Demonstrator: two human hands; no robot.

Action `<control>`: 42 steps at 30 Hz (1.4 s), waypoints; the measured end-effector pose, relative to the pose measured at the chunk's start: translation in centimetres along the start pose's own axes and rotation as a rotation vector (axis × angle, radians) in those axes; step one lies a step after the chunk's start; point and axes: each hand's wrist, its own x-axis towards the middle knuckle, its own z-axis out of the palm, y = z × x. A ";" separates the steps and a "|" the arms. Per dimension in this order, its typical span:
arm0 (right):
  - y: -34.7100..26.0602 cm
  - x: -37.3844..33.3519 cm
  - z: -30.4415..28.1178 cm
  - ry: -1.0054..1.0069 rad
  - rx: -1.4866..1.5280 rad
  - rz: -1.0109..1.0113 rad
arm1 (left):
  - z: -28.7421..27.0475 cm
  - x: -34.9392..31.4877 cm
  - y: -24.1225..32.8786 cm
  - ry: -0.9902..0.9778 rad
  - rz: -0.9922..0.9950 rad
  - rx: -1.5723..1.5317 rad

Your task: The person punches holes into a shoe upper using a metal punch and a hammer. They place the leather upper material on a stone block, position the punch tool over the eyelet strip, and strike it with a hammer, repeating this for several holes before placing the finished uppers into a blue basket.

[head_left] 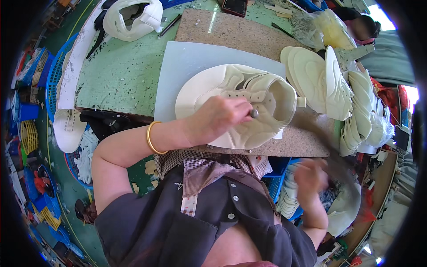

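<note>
A cream shoe upper (213, 84) lies on its side on a pale grey sheet (173, 58), a row of lace holes showing along it. My left hand (220, 116), with a gold bangle at its wrist, is closed on a metal punch (254, 113) over the upper's lace area. Only the punch's round end shows; its tip is hidden. To the right, off the table's front edge, my right hand (311, 178) is raised in a fist and smeared by motion. A long dark blurred tool (322, 133) sweeps beside it and seems to be in its grip.
Several stacked cream uppers (307, 75) lie at the right, near a clear plastic bag (331, 29). Another upper (133, 20) stands far left by a black pen (170, 25). A stone slab (249, 31) lies under the sheet. Blue baskets (55, 75) flank the table.
</note>
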 end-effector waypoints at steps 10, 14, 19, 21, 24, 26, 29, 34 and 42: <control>2.7 -0.4 7.5 -0.047 0.480 0.293 | -2.2 -0.2 -1.8 -0.145 -0.445 -0.610; 2.1 0.2 3.1 0.509 0.767 0.212 | -2.0 -0.5 -0.4 -0.067 -0.121 -0.215; 1.9 0.0 5.7 -0.029 0.362 0.146 | -1.2 -0.2 0.4 -0.079 0.095 0.026; 1.9 0.5 5.8 -0.005 0.508 0.183 | -2.1 0.0 -0.8 -0.099 -0.083 -0.094; 1.7 -2.0 8.0 -0.115 0.518 0.398 | -4.5 1.5 -2.4 0.247 -0.280 -0.428; 1.7 -2.5 10.0 -0.050 0.468 0.290 | -5.7 2.9 -3.8 0.108 -0.281 -0.469; 2.2 -2.1 11.8 0.100 0.497 0.141 | -6.6 4.5 -4.7 -0.315 -0.506 -0.495; 3.6 -3.3 11.0 0.192 0.723 0.171 | -9.1 8.6 -3.5 -0.255 -0.415 -0.514; 9.6 -11.0 14.1 1.247 1.285 0.888 | -23.7 12.6 -26.4 0.126 -0.730 -0.330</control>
